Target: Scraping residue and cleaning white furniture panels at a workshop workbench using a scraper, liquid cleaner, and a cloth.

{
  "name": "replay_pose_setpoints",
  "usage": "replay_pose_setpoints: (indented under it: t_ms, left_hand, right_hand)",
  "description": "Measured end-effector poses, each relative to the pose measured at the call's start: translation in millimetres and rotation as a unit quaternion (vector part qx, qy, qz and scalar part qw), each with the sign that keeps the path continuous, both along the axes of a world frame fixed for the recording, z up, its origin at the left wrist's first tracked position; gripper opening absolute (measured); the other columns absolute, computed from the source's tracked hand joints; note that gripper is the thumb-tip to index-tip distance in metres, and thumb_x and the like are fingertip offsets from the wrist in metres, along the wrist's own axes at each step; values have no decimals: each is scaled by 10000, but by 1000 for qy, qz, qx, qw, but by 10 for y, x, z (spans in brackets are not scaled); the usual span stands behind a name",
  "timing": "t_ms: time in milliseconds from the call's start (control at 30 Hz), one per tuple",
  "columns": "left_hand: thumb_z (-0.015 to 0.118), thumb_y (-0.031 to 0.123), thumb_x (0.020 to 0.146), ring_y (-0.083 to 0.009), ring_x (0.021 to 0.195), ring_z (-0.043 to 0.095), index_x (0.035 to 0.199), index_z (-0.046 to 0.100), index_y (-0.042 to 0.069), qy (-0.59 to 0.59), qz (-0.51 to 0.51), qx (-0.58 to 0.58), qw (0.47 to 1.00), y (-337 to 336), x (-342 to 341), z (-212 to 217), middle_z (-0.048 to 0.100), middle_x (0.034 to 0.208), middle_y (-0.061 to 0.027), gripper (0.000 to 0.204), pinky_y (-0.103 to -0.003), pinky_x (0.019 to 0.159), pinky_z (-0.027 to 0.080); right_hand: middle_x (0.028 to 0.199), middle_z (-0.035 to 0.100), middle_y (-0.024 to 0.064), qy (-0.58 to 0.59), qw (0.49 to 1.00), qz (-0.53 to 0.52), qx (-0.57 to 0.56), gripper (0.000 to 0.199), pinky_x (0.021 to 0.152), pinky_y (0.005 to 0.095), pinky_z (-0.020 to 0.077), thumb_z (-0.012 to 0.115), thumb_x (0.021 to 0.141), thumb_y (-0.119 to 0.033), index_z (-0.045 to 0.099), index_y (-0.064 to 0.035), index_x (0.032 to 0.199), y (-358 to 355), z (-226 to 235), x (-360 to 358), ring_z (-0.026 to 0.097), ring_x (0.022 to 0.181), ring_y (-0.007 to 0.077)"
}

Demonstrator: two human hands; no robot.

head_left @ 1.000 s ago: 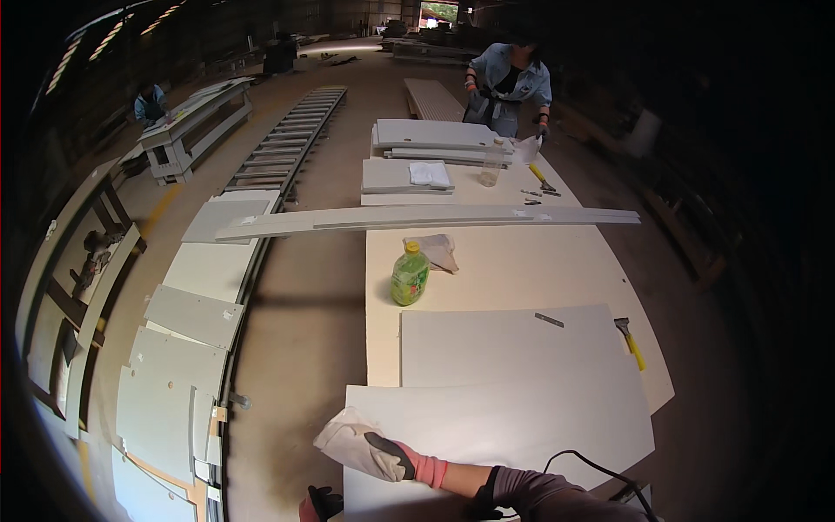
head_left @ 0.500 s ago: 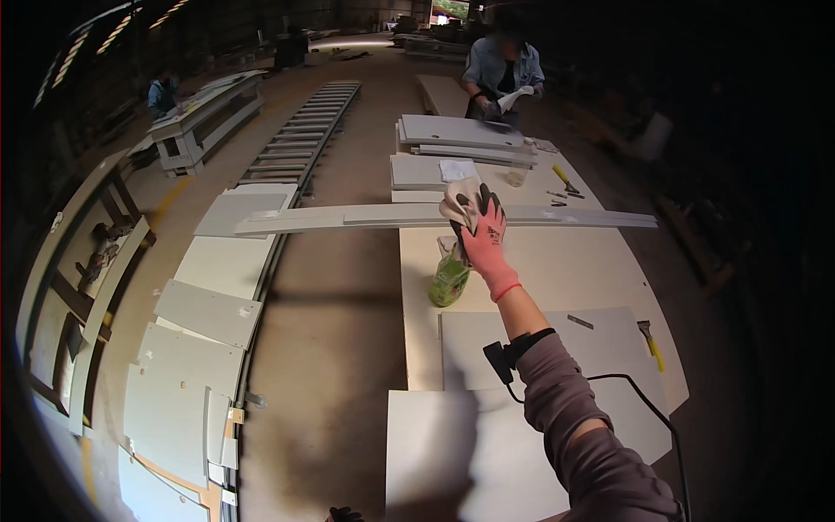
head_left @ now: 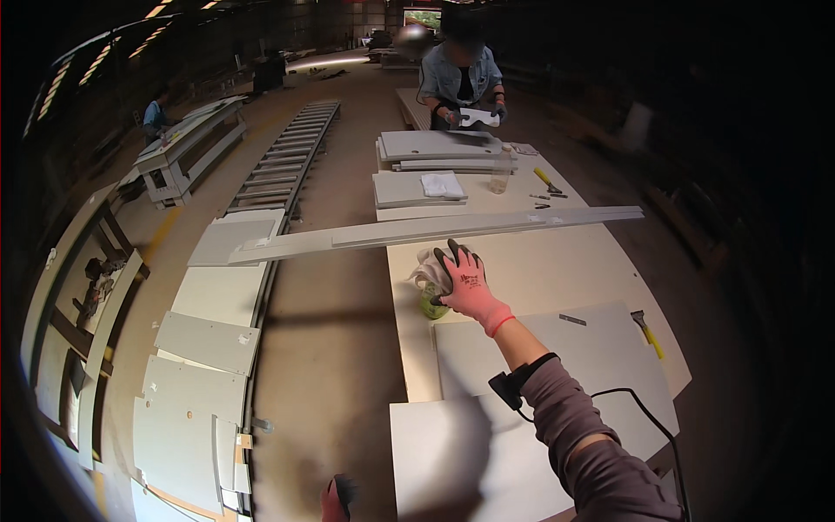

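My right hand (head_left: pixel 470 285), in a pink glove with dark fingers, grips a crumpled whitish rag (head_left: pixel 430 266). The rag sits at the top of a green container (head_left: pixel 431 304) that is largely covered by rag and glove. Just beyond this hand, long narrow grey panel strips (head_left: pixel 374 233) span from the panels on the left to the table. My left hand (head_left: pixel 335 500) shows only in part at the lower edge, gloved in pink and dark, apart from the table; its fingers are smeared.
Grey panels (head_left: pixel 539 339) lie on the pale table (head_left: pixel 600 270), with a yellow-handled scraper (head_left: pixel 647 334) at its right side. A folded white cloth (head_left: pixel 443 185) and a clear cup (head_left: pixel 500 178) are farther back. Opposite stands a co-worker (head_left: pixel 461 83) holding something white. A roller conveyor (head_left: pixel 287 157) runs at left.
My right hand has come nearer with the rag, from over the strips to the green container's top. More of my left hand shows at the lower edge. The view has shifted.
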State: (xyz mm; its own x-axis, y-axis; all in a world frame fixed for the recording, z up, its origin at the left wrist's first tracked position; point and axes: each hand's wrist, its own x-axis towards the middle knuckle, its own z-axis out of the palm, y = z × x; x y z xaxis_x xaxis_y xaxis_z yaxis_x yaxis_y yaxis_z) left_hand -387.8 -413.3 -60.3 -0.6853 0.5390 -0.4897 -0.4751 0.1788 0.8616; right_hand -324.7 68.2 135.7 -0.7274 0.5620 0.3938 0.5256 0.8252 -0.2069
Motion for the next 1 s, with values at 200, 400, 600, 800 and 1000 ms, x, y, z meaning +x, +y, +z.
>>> replay_pose_setpoints:
  t_ms: [200,400,600,800,1000]
  left_hand:
    - [468,315,923,-218,891,573,1065,576,-43,171,-140,-11,975,1178,-465,80,621,976,-131,399,-327,798,447]
    - [487,201,905,-297,986,556,1128,540,-23,446,-263,-4,856,2354,-307,484,571,1103,-187,320,-372,843,436]
    - [546,295,851,-337,862,597,917,651,-21,457,-481,-186,725,3036,-181,227,634,914,-209,340,-370,774,469]
    - [362,136,945,-205,954,577,1190,507,4,826,-514,-57,224,2819,-761,-529,604,1070,-129,314,-327,833,465]
    - [389,177,939,-318,907,584,1178,521,-1,837,-468,-68,275,2449,-407,86,610,1025,-169,326,-357,785,482]
  right_hand:
    - [1359,315,196,92,982,-129,-103,772,1042,482,231,705,704,-254,324,-101,1358,-876,-311,1796,316,1233,372]
    - [1357,323,197,269,757,-582,-125,722,1030,383,304,673,718,-128,322,-29,1341,-2571,-1090,3942,344,1237,339]
    - [966,618,19,589,350,-378,-623,494,748,260,475,568,851,-481,605,-48,1088,-3670,-1653,4223,571,841,117]
    - [800,580,6,601,399,-377,-581,445,658,253,444,560,863,-461,615,-20,856,-3646,-1542,4219,540,737,87]
    - [571,438,-7,412,499,-467,-603,533,492,296,340,556,788,-560,457,-76,589,-3661,-1593,4419,399,520,105]
